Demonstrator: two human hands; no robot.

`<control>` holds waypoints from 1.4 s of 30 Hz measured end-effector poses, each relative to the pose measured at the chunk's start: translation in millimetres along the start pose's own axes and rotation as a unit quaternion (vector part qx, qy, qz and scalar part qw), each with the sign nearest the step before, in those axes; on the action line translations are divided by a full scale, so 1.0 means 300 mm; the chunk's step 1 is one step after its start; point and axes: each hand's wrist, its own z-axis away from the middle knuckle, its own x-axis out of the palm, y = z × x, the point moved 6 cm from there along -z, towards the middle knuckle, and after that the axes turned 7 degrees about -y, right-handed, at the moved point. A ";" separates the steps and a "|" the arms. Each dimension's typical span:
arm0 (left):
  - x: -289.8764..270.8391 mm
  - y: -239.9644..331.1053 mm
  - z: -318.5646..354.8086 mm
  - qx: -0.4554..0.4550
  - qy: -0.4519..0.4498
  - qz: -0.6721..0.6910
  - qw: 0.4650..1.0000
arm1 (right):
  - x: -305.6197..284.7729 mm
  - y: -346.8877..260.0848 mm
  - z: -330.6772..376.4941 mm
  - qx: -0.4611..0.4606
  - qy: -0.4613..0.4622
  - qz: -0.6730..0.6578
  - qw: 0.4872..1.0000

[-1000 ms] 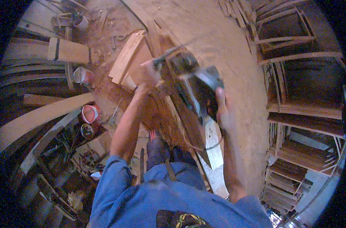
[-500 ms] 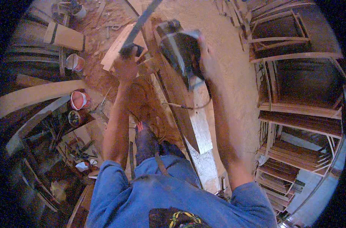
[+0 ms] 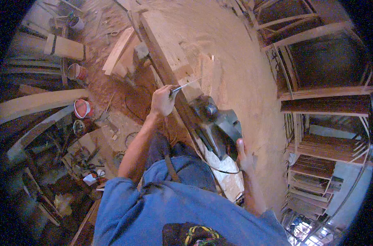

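Head view: The left hand (image 3: pixel 162 102) was closed around a thin-bladed metal tool (image 3: pixel 185 85), its blade angled across the timber beam (image 3: pixel 166 45). The right hand (image 3: pixel 245 158) gripped the rear right side of a black corded power tool (image 3: pixel 219 127), fingers partly hidden. The latter was over the beam's right edge; contact could not be determined.

Room above the far beam end (image 3: pixel 161 37); power tool (image 3: pixel 217 127) blocks nearer.
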 end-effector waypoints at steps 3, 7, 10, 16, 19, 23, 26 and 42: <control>0.038 0.029 0.052 -0.033 -0.034 -0.008 0.999 | -0.018 0.127 0.127 -0.005 0.032 0.080 0.996; 0.102 -0.022 0.076 -0.019 -0.036 -0.037 0.998 | -0.014 0.050 0.184 -0.052 0.022 -0.148 0.987; 0.128 -0.036 0.092 -0.014 -0.018 -0.040 0.999 | -0.023 0.015 0.181 -0.073 0.026 -0.197 0.977; 0.148 -0.056 0.086 -0.024 0.002 -0.021 0.999 | 0.010 0.033 0.115 -0.079 0.030 -0.283 0.955; 0.140 -0.034 0.080 -0.053 -0.014 -0.037 0.998 | -0.009 -0.002 0.094 -0.079 -0.006 -0.255 0.964; 0.115 0.015 0.080 -0.064 -0.001 -0.049 0.997 | -0.005 0.041 0.053 -0.076 -0.035 -0.207 0.975; 0.127 0.004 0.085 -0.058 -0.008 -0.044 0.997 | 0.019 0.069 -0.006 -0.073 -0.015 -0.236 0.969; -0.334 -0.113 0.256 -0.154 0.324 0.144 0.922 | -0.041 -0.934 -0.874 -0.243 0.093 -0.095 0.961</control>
